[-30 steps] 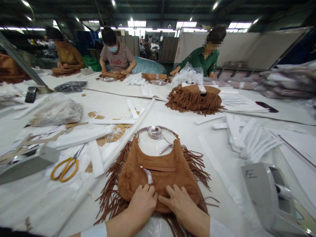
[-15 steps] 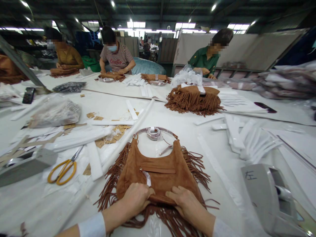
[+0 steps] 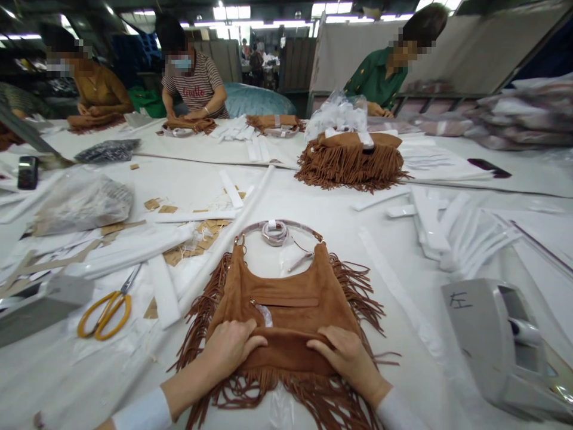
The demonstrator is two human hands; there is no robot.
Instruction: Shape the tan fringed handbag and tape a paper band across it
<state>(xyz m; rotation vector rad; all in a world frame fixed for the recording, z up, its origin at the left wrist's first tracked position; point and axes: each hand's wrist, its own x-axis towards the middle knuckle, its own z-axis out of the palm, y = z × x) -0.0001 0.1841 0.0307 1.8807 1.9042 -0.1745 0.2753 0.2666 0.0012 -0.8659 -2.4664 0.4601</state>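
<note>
A brown suede handbag with long fringe lies flat on the table in front of me. Its lower part is folded up, so a darker band shows along the bottom above the hanging fringe. My left hand is closed on the left end of this fold, thumb toward the middle. At the right end, my right hand grips the fold the same way. The handle arches away from me, with a wrapped coiled strap inside its loop. A small wrapped zipper pull hangs below the bag's zip.
Yellow-handled scissors lie to the left among white strips and brown tags. Grey tape dispensers stand left and right. A folded fringed bag sits farther back. Several co-workers are across the table.
Both hands have moved apart and slightly up the bag, and its bottom edge is now turned up between them. The camera view has tilted down a little.
</note>
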